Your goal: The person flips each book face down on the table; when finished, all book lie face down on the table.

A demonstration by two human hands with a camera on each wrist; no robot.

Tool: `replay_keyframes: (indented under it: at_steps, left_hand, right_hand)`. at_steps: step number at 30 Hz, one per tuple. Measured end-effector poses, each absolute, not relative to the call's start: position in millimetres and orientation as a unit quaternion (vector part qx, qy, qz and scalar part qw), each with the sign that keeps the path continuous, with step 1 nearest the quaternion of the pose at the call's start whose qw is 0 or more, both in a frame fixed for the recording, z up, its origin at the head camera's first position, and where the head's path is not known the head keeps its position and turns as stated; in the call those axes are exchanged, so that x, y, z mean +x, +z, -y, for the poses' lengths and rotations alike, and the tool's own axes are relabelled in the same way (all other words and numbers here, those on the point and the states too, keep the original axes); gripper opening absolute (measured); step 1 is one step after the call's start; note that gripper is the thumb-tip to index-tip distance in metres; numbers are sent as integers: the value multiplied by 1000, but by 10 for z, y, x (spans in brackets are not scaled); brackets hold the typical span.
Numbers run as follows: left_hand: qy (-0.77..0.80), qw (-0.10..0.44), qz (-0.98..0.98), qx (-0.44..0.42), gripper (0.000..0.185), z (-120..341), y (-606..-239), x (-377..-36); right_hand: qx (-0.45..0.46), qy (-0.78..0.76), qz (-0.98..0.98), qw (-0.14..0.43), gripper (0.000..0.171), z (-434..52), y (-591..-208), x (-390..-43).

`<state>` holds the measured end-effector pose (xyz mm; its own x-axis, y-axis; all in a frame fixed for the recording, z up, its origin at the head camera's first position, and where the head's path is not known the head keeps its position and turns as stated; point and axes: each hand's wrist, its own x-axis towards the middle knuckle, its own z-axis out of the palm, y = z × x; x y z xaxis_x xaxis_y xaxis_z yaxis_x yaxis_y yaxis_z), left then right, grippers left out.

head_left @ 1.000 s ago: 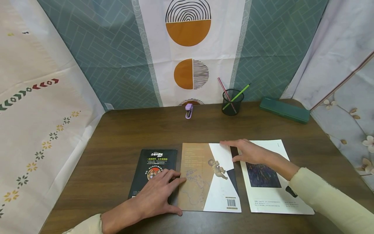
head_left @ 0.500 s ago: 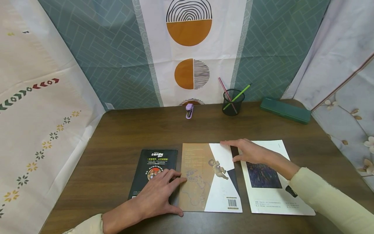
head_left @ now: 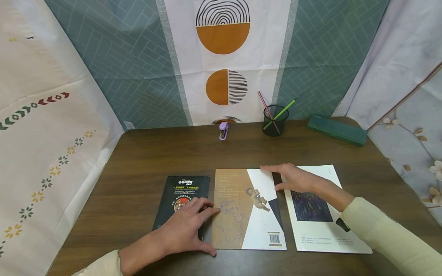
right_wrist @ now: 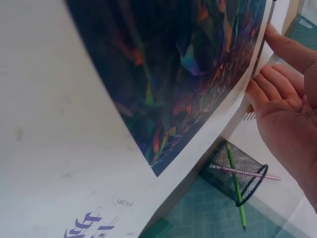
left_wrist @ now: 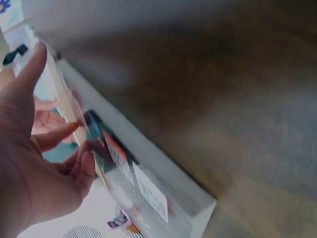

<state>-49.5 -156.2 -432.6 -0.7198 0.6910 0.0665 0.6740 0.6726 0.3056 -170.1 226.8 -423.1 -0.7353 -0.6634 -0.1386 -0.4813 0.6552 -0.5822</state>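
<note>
Three books lie side by side on the table. At the middle book, brown and white with a barcode, my left hand touches the left edge with its index fingertip, thumb spread near the lower left corner. That hand lies partly over the black book on the left and hides its lower part. My right hand rests at the middle book's upper right, fingers stretched along its top edge and thumb by its right side. Beneath the right wrist is the white book with a dark picture, partly covered by the forearm.
Toward the back of the wooden table stand a small purple stapler and a black mesh pen holder with a red and a green pencil. A dark green case lies at the back right. Patterned cloths hang around the table.
My left wrist and the back of the left hand have shifted very slightly. The books and the right hand stay where they were.
</note>
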Motion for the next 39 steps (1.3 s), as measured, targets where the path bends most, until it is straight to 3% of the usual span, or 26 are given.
replay_keyframes:
  at_steps: [9,20,39]
  left_hand:
    - [213,79,-922,313,83,1622,-4247,-665]
    - [257,33,-905,339,59,1456,-4180,-924]
    - [348,160,-849,364,89,522,-4148,-1118]
  right_hand:
    - [-295,-274,-900,163,79,-2362,-4196,-1709]
    - [-292,-312,-898,102,65,-2697,-4138,-1691]
    - [-206,-314,-922,99,62,-3304,-4184,-1576]
